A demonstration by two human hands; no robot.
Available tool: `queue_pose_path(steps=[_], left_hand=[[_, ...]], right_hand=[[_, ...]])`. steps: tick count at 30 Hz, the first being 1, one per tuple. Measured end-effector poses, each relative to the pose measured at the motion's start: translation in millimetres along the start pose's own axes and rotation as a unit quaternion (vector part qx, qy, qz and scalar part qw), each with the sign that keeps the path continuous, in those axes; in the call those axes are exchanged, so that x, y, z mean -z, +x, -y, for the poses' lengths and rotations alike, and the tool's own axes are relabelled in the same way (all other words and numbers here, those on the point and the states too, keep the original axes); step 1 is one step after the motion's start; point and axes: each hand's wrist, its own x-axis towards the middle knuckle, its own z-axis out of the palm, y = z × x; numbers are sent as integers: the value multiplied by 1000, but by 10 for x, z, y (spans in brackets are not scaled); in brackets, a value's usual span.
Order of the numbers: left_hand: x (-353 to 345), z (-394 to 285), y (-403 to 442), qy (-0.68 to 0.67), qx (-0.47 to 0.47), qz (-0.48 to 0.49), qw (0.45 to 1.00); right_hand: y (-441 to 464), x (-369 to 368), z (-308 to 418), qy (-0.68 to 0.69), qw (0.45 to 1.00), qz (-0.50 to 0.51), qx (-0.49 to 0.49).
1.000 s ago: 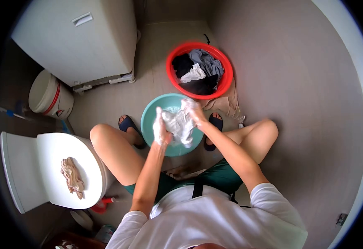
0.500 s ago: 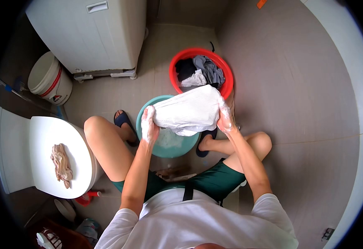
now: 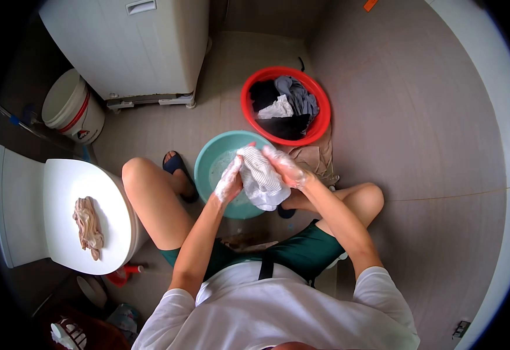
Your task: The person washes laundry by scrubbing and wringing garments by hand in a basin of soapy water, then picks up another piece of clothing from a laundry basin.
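Observation:
Bunched between my hands is a white cloth with thin grey stripes [image 3: 259, 178], its lower end hanging loose. My left hand [image 3: 231, 180], covered in suds, is closed on the cloth's left side. My right hand [image 3: 287, 167], also soapy, presses it from the right. Both hands are above a teal basin [image 3: 206, 160] with foamy water in it. The garment's kind cannot be made out from its folds.
A red tub [image 3: 326, 111] of dark, grey and white clothes stands beyond the basin. Brown cloth [image 3: 315, 158] lies beside it. On the left are a toilet [image 3: 115, 221] with a beige cloth [image 3: 87, 228] on its lid, a white bucket [image 3: 85, 119] and a white appliance [image 3: 132, 52].
The striped cloth was stretched wide between my hands. Now my hands have come together and it is gathered into a bunch over the basin.

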Motion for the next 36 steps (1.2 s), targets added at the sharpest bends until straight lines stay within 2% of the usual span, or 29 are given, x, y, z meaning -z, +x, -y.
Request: queue_pose_path(steps=[1, 3, 4, 5, 6, 8, 9, 10, 11, 12, 14, 17, 20, 21, 24, 28, 29, 32, 34, 35, 36], left_hand=[[65, 31, 20, 41, -2, -10, 999], [229, 116, 72, 120, -5, -31, 992], [206, 83, 68, 49, 12, -71, 996], [136, 14, 51, -24, 29, -111, 993], [86, -35, 37, -95, 45, -149, 983], [147, 5, 53, -186, 49, -119, 974], [250, 104, 86, -231, 43, -97, 967], [323, 158, 102, -275, 36, -74, 958], [331, 136, 111, -364, 43, -20, 930], [333, 124, 119, -389, 36, -13, 920], [260, 47, 92, -440, 20, -3, 898], [133, -65, 44, -378, 18, -154, 913], [237, 28, 77, -425, 23, -115, 897], [274, 62, 101, -403, 29, -126, 906], [321, 126, 137, -329, 26, -162, 930], [328, 188, 183, -181, -41, -225, 957], [339, 213, 193, -161, -49, -243, 955], [452, 311, 202, -150, -50, -272, 949], [539, 383, 197, -159, -41, -282, 945], [220, 249, 180, -211, -25, -276, 937], [339, 385, 175, -215, -38, -203, 955]], right_hand=[[49, 38, 15, -9, 999, 21, -32], [64, 129, 71, -155, 988, 23, 1], [29, 98, 126, -227, 974, 24, 17], [-49, 45, 195, -249, 968, -44, -13], [-76, 66, 174, -280, 959, -45, -5], [-123, 148, 53, -343, 938, -46, 12], [-81, 300, -114, -364, 931, -14, 12], [-79, 294, -284, -367, 930, -19, 22], [-78, 293, -435, -310, 951, -8, 4], [-73, 299, -574, -251, 968, 4, -13], [-50, 257, -738, -159, 987, -6, 37], [15, 135, -943, -34, 990, -17, 133], [78, -123, -968, -72, 973, -88, 203], [144, -63, -1009, -142, 960, -148, 192], [209, 144, -964, -68, 963, -190, 179], [287, 291, -883, -8, 934, -176, 310], [285, 176, -820, 10, 920, -218, 326], [188, -169, -663, -81, 936, -218, 266], [174, -336, -830, -435, 834, -211, 266], [205, -381, -946, -554, 753, -202, 292], [252, -376, -1033, -660, 656, -189, 313]])
